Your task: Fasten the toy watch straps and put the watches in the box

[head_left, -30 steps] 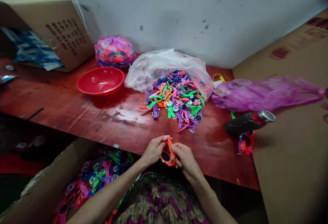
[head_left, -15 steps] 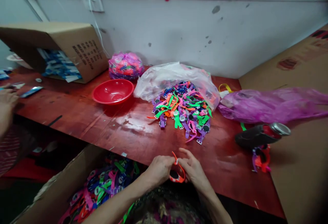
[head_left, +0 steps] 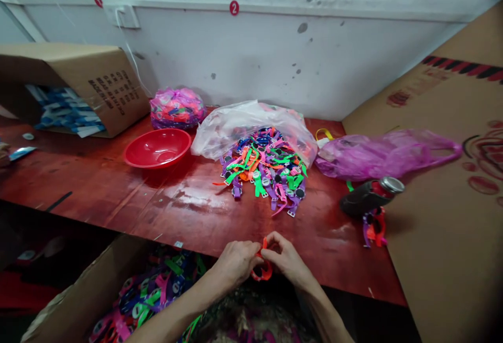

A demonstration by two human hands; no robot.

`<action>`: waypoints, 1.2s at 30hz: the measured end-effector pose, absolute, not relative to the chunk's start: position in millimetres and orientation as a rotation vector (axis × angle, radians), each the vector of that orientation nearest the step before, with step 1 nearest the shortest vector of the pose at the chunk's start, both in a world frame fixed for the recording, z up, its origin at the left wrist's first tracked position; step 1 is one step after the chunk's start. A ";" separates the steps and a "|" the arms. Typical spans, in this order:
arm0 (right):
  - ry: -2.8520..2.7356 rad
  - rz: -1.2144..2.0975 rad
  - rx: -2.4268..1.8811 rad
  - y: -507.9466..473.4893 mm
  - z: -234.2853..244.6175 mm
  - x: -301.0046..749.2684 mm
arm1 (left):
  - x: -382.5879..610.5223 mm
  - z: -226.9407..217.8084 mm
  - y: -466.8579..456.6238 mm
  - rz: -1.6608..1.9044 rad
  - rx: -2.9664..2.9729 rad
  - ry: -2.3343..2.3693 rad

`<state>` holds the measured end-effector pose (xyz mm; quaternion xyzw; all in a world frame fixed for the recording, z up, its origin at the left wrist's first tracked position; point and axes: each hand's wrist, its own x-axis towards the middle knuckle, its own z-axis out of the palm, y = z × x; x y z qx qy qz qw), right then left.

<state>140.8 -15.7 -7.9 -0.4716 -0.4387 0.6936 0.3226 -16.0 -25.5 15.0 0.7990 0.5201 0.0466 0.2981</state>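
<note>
An orange watch point(head_left: 265, 272), its strap bent into a loop, is between my two hands at the table's front edge. My left hand point(head_left: 238, 261) is closed on the left side of the strap. The thumb and fingertips of my right hand point(head_left: 286, 258) pinch the strap's upright end. Fingers partly hide the watch face and the buckle. Beyond my hands, a heap of colourful watches point(head_left: 271, 170) in purple, green, pink and orange spills from a white plastic bag point(head_left: 223, 128).
A red bowl point(head_left: 157, 149) and a pink bag of watches point(head_left: 178, 107) stand left of the heap. A carton point(head_left: 118, 89) holds blue-white packets. At right lie a purple bag point(head_left: 369, 154) and a dark bottle point(head_left: 365, 196). Below, an open box point(head_left: 86, 285) holds more watches.
My view has turned slightly right and up. My right fingers have closed in on the strap's end, which stood free between my hands before. The other person's arm at left has mostly left view.
</note>
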 end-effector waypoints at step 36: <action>-2.100 0.772 -1.794 134.7 -25.4 29.3 | -155.7 35.9 -62.8 0.021 1.749 1.765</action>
